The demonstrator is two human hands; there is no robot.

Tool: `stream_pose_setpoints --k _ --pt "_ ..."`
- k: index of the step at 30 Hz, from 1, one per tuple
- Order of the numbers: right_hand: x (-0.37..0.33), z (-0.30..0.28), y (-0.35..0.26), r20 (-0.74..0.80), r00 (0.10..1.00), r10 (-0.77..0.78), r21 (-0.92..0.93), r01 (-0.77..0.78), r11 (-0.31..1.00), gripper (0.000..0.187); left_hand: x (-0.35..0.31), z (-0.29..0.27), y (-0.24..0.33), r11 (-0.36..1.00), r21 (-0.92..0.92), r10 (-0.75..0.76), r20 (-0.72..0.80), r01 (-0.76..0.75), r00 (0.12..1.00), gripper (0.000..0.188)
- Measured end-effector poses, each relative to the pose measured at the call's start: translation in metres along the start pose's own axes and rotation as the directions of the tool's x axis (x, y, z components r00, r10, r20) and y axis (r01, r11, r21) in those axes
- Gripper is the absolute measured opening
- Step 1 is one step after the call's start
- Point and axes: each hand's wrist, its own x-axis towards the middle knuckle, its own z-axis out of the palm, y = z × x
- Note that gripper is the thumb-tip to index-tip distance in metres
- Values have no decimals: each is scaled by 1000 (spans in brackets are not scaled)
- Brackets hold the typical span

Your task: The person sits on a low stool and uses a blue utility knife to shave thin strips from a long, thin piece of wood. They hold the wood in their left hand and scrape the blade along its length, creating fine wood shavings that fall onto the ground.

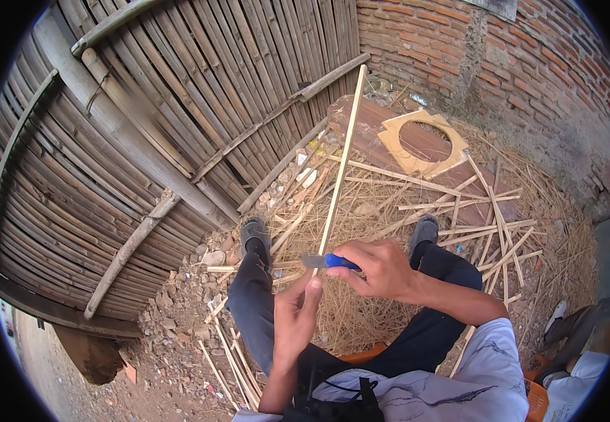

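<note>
Bamboo wall [136,151] on the left, then the left hand [295,316], fingers pinched round the near end of a long pale strip [341,167]; blue-handled knife [341,261], blade across it, gripped in curled fingers of the right hand [384,269]; holed tan sheet [405,160] farther right.

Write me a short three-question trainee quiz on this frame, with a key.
1. Which grip holds the blue-handled knife?
2. True or false: the long pale strip lies flat on the ground along its whole length.
3. Fill in: the tan board near the brick wall has a ____ opening cut through it.

Key:
1. The right grip.
2. False; its lower end is in the left grip.
3. Round.
</note>
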Motion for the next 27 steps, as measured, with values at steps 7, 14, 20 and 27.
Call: stream_pose_setpoints --k 7,14,20,27 --pt "-1 -1 -3 33 999 31 11 -32 999 29 2 8 4 988 147 63 -75 -51 995 29" --pt "-1 0 -1 31 999 26 -60 -24 998 32 1 8 2 972 220 108 -88 -86 990 35" --pt "9 -11 29 -167 984 61 -115 -81 990 28 -10 2 -6 975 221 51 -92 -30 994 41" --pt "11 -17 31 -83 994 68 -144 -80 986 28 -20 -9 -11 977 215 27 -85 -8 996 41"
